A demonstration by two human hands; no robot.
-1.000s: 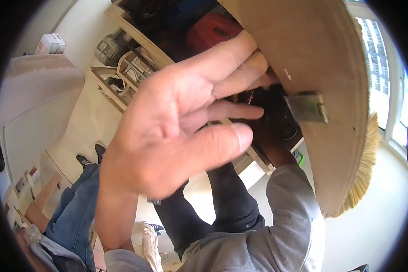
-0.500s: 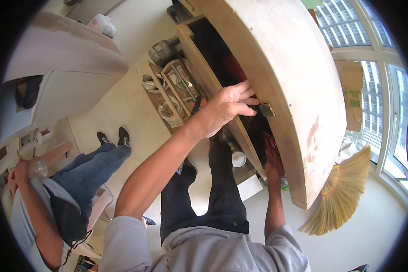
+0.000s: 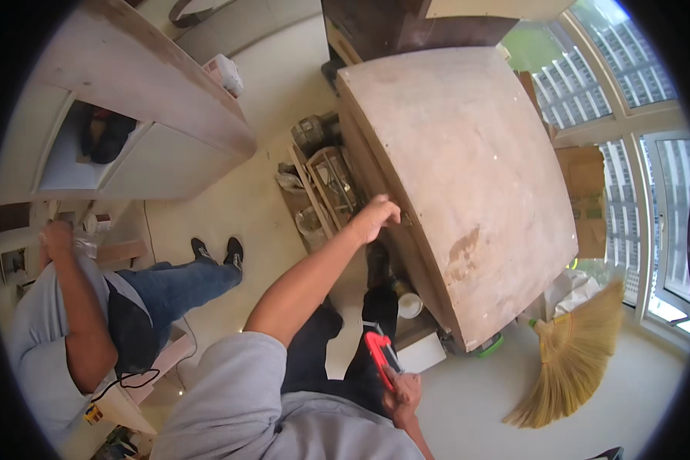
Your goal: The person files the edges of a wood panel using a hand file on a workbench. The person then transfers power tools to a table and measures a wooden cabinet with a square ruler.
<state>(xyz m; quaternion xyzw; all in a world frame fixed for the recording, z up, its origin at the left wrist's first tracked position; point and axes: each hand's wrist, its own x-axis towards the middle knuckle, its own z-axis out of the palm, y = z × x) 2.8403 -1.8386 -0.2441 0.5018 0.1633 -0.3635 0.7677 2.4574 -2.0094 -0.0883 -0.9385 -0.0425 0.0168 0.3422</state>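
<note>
A broad, curved wooden lid [image 3: 468, 169], pale with brown stains, lies down over a long wooden box [image 3: 360, 153]. At the lid's near left edge is my left hand [image 3: 376, 217], its fingers curled in beside a small metal catch [image 3: 406, 219]. Whether they grip anything there I cannot make out. Low in front of my body, my right hand [image 3: 403, 395] is closed around a red and black hand tool [image 3: 380, 359] with a metal front end. The tool's exact kind is unclear.
Left of the box sit a wooden tool tray [image 3: 326, 180] and a motor-like machine [image 3: 313, 132]. An open can [image 3: 409, 305] stands near my legs. A straw broom [image 3: 579, 353] lies at right. Another person [image 3: 61, 337] sits at left, beside a pale cabinet [image 3: 153, 161].
The lid has come down over the box's dark inside, my left hand staying at its edge. My right hand has come out of the box and toward my body, holding the red and black tool.
</note>
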